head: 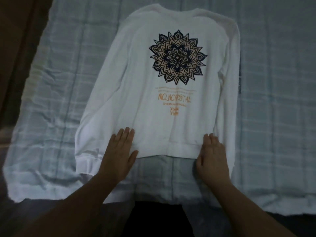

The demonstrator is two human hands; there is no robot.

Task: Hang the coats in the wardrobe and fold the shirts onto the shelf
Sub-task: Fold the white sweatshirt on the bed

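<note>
Here, a white shirt (pixel 153 103) is lying flat on the bed (pixel 51 69) in the middle of the frame, its print facing up and its hem nearest the camera. Both hands are lying spread and flat on that hem: the left hand (pixel 118 151) is pressing its lower-left corner, the right hand (pixel 212 154) its lower-right corner. The sleeves are running down along both sides.

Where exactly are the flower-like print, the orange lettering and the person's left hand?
flower-like print (pixel 177 57), head view, on the middle of the dark round pattern.
orange lettering (pixel 174 98), head view, on the big word under the print.
left hand (pixel 119 151), head view, on the back of the hand lying flat at the shirt's hem.
</note>
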